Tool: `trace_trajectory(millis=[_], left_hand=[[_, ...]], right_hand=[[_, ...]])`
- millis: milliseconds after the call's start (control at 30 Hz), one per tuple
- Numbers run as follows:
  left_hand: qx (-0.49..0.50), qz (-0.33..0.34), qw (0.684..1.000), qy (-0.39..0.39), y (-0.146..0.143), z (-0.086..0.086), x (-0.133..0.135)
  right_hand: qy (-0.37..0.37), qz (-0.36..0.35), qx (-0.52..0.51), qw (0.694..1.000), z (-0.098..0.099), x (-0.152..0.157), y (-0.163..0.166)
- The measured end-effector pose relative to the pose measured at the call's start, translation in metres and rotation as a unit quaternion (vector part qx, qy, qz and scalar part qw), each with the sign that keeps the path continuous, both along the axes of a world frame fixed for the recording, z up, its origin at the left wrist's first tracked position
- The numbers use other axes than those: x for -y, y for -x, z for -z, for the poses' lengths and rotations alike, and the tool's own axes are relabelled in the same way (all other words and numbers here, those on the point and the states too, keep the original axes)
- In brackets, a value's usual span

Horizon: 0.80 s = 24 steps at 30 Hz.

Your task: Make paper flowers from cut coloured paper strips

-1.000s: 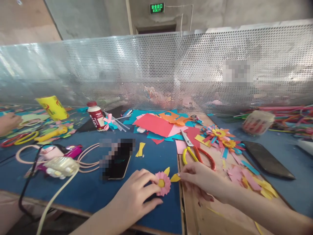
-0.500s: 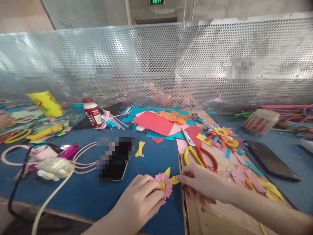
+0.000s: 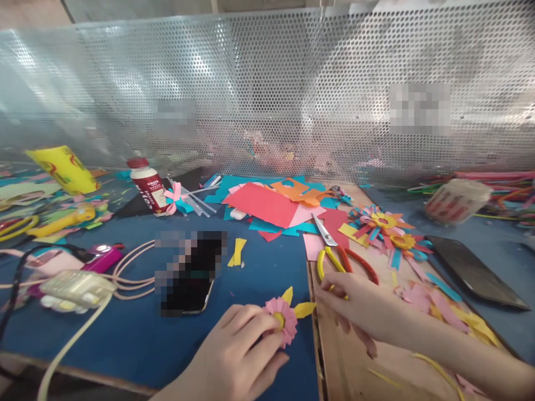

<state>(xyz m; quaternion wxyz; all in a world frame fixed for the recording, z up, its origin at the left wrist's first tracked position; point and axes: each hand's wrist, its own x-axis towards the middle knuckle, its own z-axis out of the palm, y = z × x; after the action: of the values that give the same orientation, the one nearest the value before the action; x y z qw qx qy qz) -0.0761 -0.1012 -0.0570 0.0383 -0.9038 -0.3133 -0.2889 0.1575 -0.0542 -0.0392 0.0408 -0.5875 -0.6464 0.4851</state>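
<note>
A pink paper flower [image 3: 285, 318] with a yellow centre and yellow petals lies on the blue mat [image 3: 259, 262] near the front edge. My left hand [image 3: 240, 351] pinches its left side, fingers closed on it. My right hand [image 3: 355, 309] hovers just right of the flower over the wooden board [image 3: 355, 367], fingers loosely curled and apart, with nothing visible in them. It is close to the yellow-and-red handled scissors [image 3: 340, 259]. A yellow petal [image 3: 305, 309] sticks out toward that hand.
Coloured paper sheets [image 3: 271, 209] and finished paper flowers [image 3: 387, 228] lie behind. A dark phone [image 3: 190, 275] sits left of the flower, another phone [image 3: 474, 270] at right. A bottle [image 3: 144, 184], a yellow cup [image 3: 64, 167], cables and a perforated metal screen [image 3: 267, 94] surround the area.
My right hand let go of the yellow petal and drew slightly right, toward the scissors. My left hand stays on the flower. The camera tilted down.
</note>
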Motion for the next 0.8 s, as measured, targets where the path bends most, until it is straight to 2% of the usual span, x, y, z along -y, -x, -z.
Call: trace_trajectory(millis=[133, 233, 333, 433, 500, 633, 800], left_hand=[[-0.003, 0.003, 1.0, -0.002, 0.0, 0.0, 0.001], [-0.012, 0.002, 1.0, -0.005, 0.0, -0.001, 0.0], [-0.025, 0.011, 1.0, -0.014, 0.0, -0.005, 0.0], [-0.03, 0.015, 0.999, -0.017, 0.0, -0.007, -0.001], [-0.016, 0.01, 1.0, -0.009, 0.001, -0.007, -0.002], [0.02, -0.001, 0.999, 0.047, 0.005, 0.002, -0.005], [0.086, -0.019, 0.979, 0.184, 0.009, 0.008, -0.007]], right_hand=[[0.014, -0.012, 0.0, 1.0, 0.0, 0.003, 0.002], [-0.013, -0.031, 0.004, 0.999, -0.001, 0.005, 0.004], [-0.139, -0.052, 0.04, 0.988, -0.001, 0.002, 0.007], [-0.301, -0.097, 0.059, 0.947, -0.001, -0.005, 0.014], [-0.342, -0.147, 0.033, 0.928, -0.001, -0.011, 0.02], [-0.319, -0.182, -0.033, 0.93, -0.003, -0.024, 0.031], [-0.215, -0.141, -0.086, 0.963, -0.014, -0.027, 0.031]])
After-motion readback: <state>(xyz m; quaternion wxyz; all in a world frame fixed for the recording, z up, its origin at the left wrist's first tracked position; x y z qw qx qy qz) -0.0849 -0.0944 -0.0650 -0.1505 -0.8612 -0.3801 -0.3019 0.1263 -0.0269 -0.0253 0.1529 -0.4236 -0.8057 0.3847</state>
